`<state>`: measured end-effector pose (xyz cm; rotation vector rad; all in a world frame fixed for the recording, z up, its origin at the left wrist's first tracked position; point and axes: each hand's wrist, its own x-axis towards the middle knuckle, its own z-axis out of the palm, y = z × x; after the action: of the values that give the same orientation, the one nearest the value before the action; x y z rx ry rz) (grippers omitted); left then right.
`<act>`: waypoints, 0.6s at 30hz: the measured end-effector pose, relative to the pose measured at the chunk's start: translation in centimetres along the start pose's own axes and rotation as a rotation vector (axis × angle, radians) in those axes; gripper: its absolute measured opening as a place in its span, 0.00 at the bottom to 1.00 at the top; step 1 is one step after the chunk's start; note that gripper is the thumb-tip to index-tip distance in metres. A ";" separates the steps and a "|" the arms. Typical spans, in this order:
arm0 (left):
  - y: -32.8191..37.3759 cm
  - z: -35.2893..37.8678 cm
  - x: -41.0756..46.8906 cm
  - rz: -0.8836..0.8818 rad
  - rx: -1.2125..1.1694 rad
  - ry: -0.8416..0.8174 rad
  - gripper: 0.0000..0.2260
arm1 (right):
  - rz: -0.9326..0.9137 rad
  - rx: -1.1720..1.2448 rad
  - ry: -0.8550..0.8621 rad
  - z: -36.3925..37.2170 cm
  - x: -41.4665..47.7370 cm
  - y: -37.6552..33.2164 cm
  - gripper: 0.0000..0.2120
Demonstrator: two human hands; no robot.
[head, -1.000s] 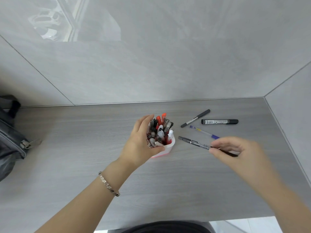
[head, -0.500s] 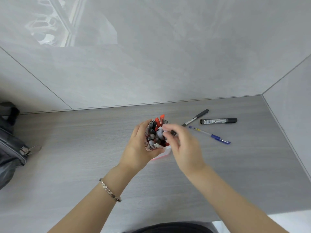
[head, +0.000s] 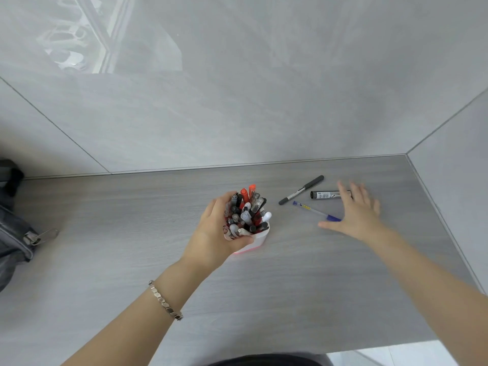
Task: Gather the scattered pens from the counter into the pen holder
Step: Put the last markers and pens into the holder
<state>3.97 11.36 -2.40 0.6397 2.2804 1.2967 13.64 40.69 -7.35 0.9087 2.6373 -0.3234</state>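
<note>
A white pen holder (head: 260,237) with a red base stands mid-counter, packed with several black, grey and red pens. My left hand (head: 215,235) is wrapped around its left side. Three pens lie to its right: a slim black pen (head: 301,190), a thick black marker (head: 326,194) and a clear pen with a blue cap (head: 314,211). My right hand (head: 356,211) hovers over them with fingers spread and nothing in it. It covers the marker's right end and the blue cap's tip.
A grey wood-grain counter (head: 132,233) runs into a corner of grey tiled walls at the right. A dark bag (head: 13,228) with a metal zipper pull sits at the left edge. The counter's front edge is low in view.
My right hand carried a black pen to the holder, dropped it in, then swung back right, empty, over the three pens. My left hand has stayed on the holder.
</note>
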 end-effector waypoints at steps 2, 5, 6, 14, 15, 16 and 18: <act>0.0 0.0 0.0 -0.005 0.006 -0.003 0.36 | 0.035 -0.058 -0.068 0.1 1.0 1.7 0.47; 0.0 0.0 0.0 -0.018 0.015 -0.008 0.35 | -0.150 -0.105 0.123 0.9 0.8 1.6 0.24; 0.0 0.0 0.0 -0.017 0.017 -0.006 0.35 | -0.217 -0.171 0.188 1.4 0.4 1.3 0.17; 0.2 -0.3 -0.1 -0.033 0.034 -0.024 0.34 | -0.096 0.526 0.144 1.1 -6.1 0.2 0.03; 0.3 -0.3 0.0 -0.033 0.039 -0.020 0.35 | -0.100 0.615 0.151 -0.1 -7.2 -0.1 0.06; 0.3 -0.3 0.0 -0.030 0.044 -0.015 0.35 | -0.106 0.680 0.153 -1.6 -8.4 -0.6 0.09; 0.3 -0.3 0.0 -0.025 0.046 -0.006 0.34 | -0.121 0.754 0.127 -5.0 -10.9 -1.9 0.11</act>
<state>3.87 11.31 -2.00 0.6283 2.3121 1.2322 19.34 34.75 1.65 0.9877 2.7024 -1.3934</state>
